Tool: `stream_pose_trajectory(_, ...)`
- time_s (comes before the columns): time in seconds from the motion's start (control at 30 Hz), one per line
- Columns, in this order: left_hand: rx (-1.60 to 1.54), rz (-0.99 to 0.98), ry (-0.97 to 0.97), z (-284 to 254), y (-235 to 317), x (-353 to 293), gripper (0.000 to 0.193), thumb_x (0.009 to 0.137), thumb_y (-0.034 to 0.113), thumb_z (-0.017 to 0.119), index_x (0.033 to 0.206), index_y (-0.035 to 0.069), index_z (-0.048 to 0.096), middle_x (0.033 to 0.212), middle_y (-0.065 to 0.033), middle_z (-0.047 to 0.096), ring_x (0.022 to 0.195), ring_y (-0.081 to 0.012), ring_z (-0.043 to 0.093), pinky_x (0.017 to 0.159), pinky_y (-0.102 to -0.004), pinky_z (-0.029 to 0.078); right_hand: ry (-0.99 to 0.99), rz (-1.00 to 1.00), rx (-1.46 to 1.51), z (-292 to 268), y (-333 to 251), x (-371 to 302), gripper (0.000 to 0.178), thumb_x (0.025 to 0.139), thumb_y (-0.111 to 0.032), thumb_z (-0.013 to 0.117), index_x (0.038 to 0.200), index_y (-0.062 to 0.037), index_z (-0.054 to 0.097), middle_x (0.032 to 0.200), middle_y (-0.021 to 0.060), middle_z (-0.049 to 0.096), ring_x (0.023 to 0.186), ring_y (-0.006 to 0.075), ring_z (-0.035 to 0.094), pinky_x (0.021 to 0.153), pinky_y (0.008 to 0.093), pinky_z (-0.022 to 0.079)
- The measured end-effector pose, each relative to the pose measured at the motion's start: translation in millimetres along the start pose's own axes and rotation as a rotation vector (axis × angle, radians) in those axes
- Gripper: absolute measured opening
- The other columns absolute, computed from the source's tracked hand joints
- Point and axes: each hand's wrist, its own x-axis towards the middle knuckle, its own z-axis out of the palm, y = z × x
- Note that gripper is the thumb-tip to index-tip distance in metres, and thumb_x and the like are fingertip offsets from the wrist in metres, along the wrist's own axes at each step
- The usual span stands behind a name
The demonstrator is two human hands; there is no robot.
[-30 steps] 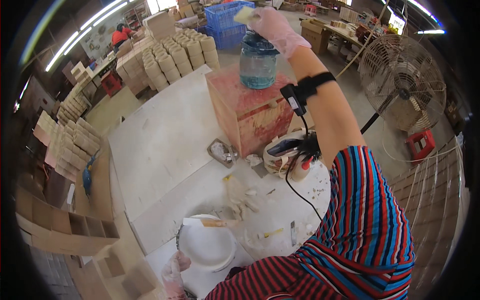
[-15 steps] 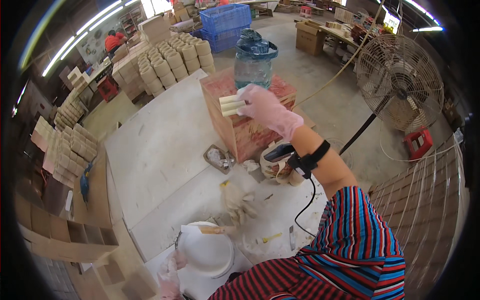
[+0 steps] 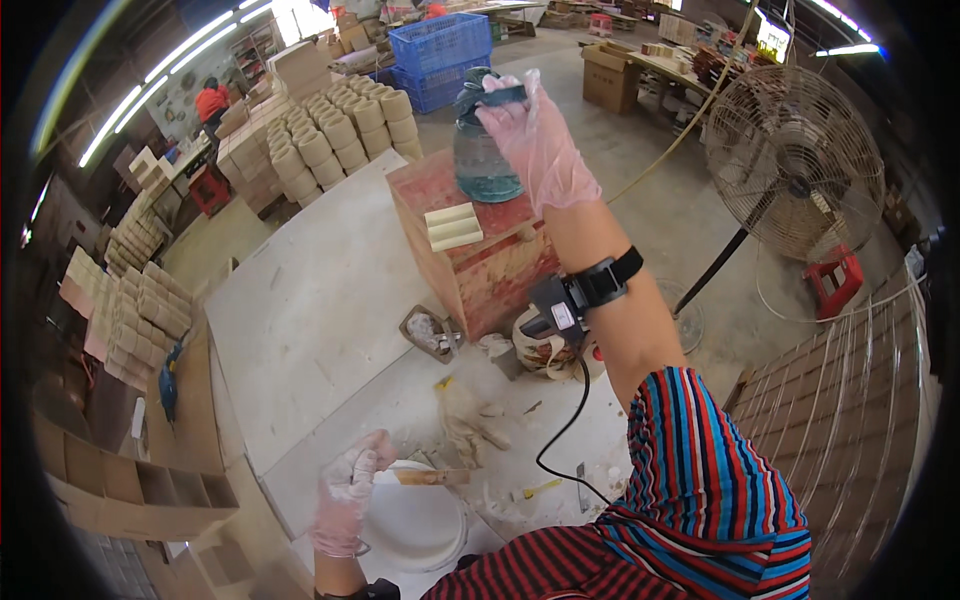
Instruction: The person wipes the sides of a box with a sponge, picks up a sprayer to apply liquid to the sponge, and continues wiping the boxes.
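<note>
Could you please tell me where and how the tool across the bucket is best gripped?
I'd pinch its wooden handle from above, coming from the right: it lies across the bucket, handle pointing right, and the left hand is close to its white end.

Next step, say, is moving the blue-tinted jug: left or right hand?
Right, most likely. The right hand is up at the dark top of the jug on the reddish box, while the left hand is low, by the white tub.
</note>
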Motion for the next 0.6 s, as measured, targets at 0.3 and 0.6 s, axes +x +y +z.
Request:
stream_pose_trajectory(0.3,0.123,0.077,0.049,-16,-18,-21,0.030,0.093,0.013,0.041,0.110,-0.005,0.058,0.091,-0.0146,0.065,0.083,-0.0182,0.063,0.076,-0.0288,0.050,0.038,0.053,-0.359,16,-25,44,0.032,0.094,-0.029,0.043,0.099,0.0014,0.051,0.087,0.0145,0.058,0.069,0.0212,0.054,0.069,0.0307,0.054)
stream_pose_trajectory(0.6,-0.017,-0.028,0.110,-19,-39,-34,0.033,0.093,0.015,0.040,0.111,-0.007,0.056,0.088,-0.0161,0.066,0.082,-0.0198,0.064,0.076,-0.0292,0.051,-0.042,0.121,-0.557,39,-23,38,0.022,0.093,-0.024,0.046,0.097,-0.0030,0.053,0.093,0.0094,0.062,0.068,0.0136,0.052,0.060,0.0243,0.050)
